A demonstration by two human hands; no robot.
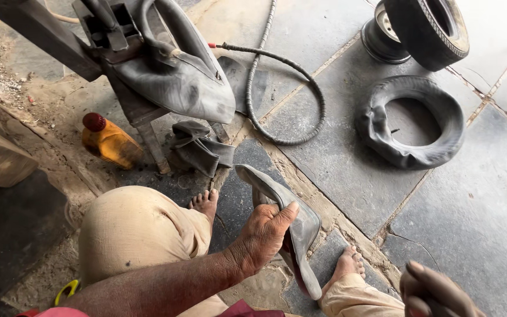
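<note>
Rubber strip [289, 217] gripped by left hand [263, 235].

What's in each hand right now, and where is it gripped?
Left hand grips the flat inner tube across its middle, thumb on top. Right hand seems empty, partly cut off.

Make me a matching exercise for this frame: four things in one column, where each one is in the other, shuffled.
Things:
1. amber bottle
2. mounted tyre
3. limp inner tube
4. grey rubber piece

Places:
A. flat on the dark floor slab, right of the coiled hose
B. gripped in the left hand
C. on the floor beside the stand's leg
D. top right, leaning by a wheel rim

Pairs: 1-C, 2-D, 3-A, 4-B
</note>
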